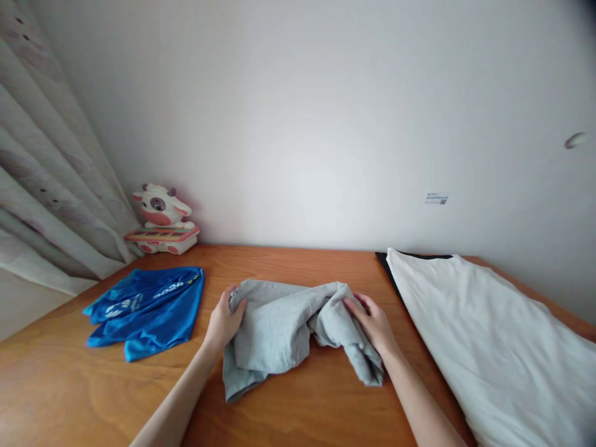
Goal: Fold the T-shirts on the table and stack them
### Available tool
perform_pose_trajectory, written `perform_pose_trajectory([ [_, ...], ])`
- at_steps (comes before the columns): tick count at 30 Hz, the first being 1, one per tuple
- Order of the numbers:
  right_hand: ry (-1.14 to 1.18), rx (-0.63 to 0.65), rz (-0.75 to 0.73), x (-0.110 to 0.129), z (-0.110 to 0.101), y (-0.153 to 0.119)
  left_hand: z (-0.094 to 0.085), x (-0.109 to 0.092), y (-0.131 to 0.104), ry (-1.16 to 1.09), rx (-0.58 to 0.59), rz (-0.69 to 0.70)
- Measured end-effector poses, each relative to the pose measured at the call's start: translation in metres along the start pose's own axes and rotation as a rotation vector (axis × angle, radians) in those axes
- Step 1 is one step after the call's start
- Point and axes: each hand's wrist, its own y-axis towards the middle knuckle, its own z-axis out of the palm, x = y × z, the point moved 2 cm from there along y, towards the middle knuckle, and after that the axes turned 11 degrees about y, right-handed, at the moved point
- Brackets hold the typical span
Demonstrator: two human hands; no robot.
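Note:
A rumpled light grey garment (279,323) lies on the wooden table in front of me, its two leg-like parts spreading toward me; it looks like a pair of trousers or shorts. My left hand (226,316) grips its upper left corner, thumb on top and fingers behind the cloth. At the upper right, my right hand (371,320) pinches the bunched fabric, with some fingertips hidden by folds. The right part of the garment is twisted, and its lower left corner hangs loosely toward the table's near side.
A folded blue cloth with white print (153,310) lies at the left. White fabric (493,335) over a black piece (384,266) covers the right side. A cow-shaped toy keyboard (162,223) stands at the back left, near the curtain (51,167). Behind the wooden table (298,413) is a wall.

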Motion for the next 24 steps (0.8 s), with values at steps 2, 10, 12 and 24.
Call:
perform_pose_trajectory([
  [2, -0.181, -0.031, -0.200, 0.001, 0.003, -0.001, 0.002, 0.001, -0.003, 0.264, -0.086, 0.161],
  [10, -0.595, 0.406, -0.571, 0.033, 0.031, -0.036, -0.001, -0.034, -0.034, 0.458, 0.214, 0.788],
  [12, -0.685, 0.509, -0.557, 0.031, 0.038, -0.043, 0.000, -0.039, -0.039, 0.444, 0.389, 0.846],
  [24, -0.322, 0.327, -0.204, 0.028, 0.035, -0.032, 0.006, -0.056, -0.044, -0.175, 0.510, 0.368],
])
